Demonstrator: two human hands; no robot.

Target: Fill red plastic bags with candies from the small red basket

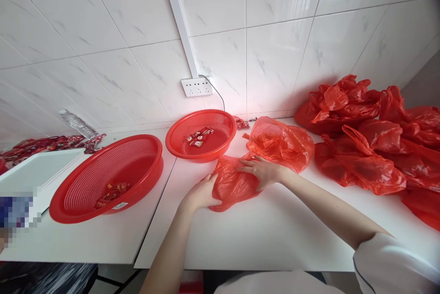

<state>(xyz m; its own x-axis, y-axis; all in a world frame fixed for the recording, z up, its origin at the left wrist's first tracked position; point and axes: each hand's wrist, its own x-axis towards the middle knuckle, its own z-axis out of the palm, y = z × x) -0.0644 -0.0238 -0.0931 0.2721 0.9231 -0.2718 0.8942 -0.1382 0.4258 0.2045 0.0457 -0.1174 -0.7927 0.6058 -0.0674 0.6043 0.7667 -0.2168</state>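
A small red plastic bag [231, 185] lies flat on the white table [268, 234] in front of me. My left hand [200, 194] holds its left edge, fingers curled on the plastic. On top of the bag, at its upper right, rests my right hand [261, 171] with the fingers spread and pressing down. A fuller red bag [282, 142] sits just behind my right hand, touching the flat one.
Two red mesh baskets hold a few red wrapped candies: a large one [106, 177] at left, a smaller one [201, 134] behind the bag. Several filled red bags [371, 138] pile at right. A white tray [34, 172], more candies [48, 143], a wall socket [196, 86].
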